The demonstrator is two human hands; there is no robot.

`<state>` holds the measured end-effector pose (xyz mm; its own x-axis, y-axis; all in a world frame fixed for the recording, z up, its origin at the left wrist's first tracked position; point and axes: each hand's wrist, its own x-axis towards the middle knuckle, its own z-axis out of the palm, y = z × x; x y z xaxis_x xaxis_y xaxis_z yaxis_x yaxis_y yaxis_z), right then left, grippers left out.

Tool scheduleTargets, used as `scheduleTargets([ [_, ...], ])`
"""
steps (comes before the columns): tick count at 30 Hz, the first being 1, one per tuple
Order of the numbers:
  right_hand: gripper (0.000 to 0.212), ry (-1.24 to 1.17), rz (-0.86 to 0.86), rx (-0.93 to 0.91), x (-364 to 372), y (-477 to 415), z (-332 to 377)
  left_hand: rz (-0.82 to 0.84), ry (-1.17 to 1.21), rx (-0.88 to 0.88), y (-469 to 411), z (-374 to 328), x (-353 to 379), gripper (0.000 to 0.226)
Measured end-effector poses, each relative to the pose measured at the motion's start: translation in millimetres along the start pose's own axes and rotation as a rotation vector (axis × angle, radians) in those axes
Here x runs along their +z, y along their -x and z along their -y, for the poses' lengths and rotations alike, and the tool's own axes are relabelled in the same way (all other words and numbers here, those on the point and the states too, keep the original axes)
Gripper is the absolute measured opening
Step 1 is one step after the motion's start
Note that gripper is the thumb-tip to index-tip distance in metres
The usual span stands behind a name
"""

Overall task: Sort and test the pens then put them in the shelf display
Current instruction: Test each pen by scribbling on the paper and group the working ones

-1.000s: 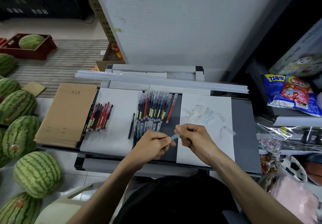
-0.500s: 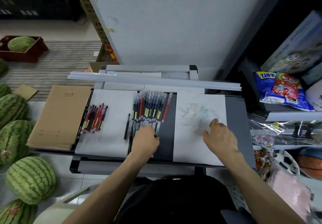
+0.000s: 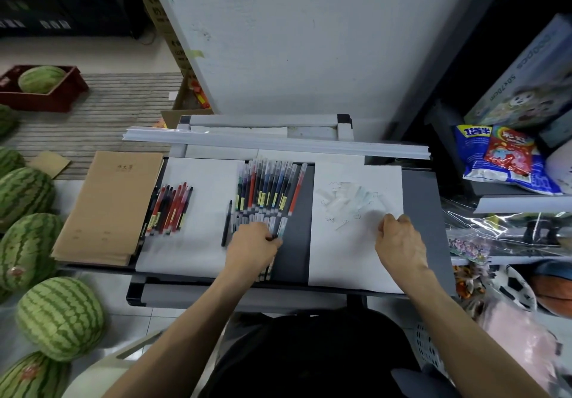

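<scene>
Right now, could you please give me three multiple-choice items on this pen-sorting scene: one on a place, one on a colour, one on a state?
1. Where does the brown notebook stack lie?
A. left of the small pen group
B. on the right paper
C. on the floor

2. The small pen group is mostly:
A. green
B. red
C. yellow

3. The right hand is:
A. flat, palm up
B. curled loosely over the right white sheet
C. holding a watermelon

Answers: 1 A, it lies at the table's left edge; 2 B, red barrels dominate; 3 B, its fingers are bent above the paper.
</scene>
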<state>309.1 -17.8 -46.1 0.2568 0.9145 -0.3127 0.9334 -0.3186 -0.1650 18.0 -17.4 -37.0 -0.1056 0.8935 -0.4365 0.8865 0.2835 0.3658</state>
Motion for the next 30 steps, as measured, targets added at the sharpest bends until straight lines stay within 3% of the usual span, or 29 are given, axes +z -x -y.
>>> scheduleTargets([
  [2,0.013,-0.028,0.001,0.008,-1,-1,-2,-0.096,0.057,-0.016,-4,13,-10,0.04],
  [5,0.018,-0.093,0.017,0.017,-5,1,-2,-0.263,0.128,-0.092,-13,34,-33,0.014],
  [7,0.027,-0.143,0.045,0.024,-7,2,-1,-0.304,0.127,-0.133,-20,49,-42,0.019],
  [9,0.029,-0.206,0.086,0.057,-9,3,0,-0.281,0.111,-0.169,-25,62,-45,0.029],
  [11,0.012,-0.285,0.084,0.078,-8,4,2,-0.258,0.11,-0.195,-26,68,-44,0.027],
  [16,0.034,-0.571,0.099,0.036,-14,10,12,-0.24,0.064,-0.16,-26,70,-39,0.011],
  [20,0.011,-0.898,0.197,0.021,-27,15,25,-0.21,0.056,-0.168,-22,64,-39,0.014],
  [25,0.019,-1.385,0.291,0.054,-41,21,41,-0.266,0.2,-0.177,-11,55,-52,0.015],
  [30,0.025,-1.761,0.374,0.182,-55,24,55,-0.038,0.506,0.012,12,27,-57,0.018],
])
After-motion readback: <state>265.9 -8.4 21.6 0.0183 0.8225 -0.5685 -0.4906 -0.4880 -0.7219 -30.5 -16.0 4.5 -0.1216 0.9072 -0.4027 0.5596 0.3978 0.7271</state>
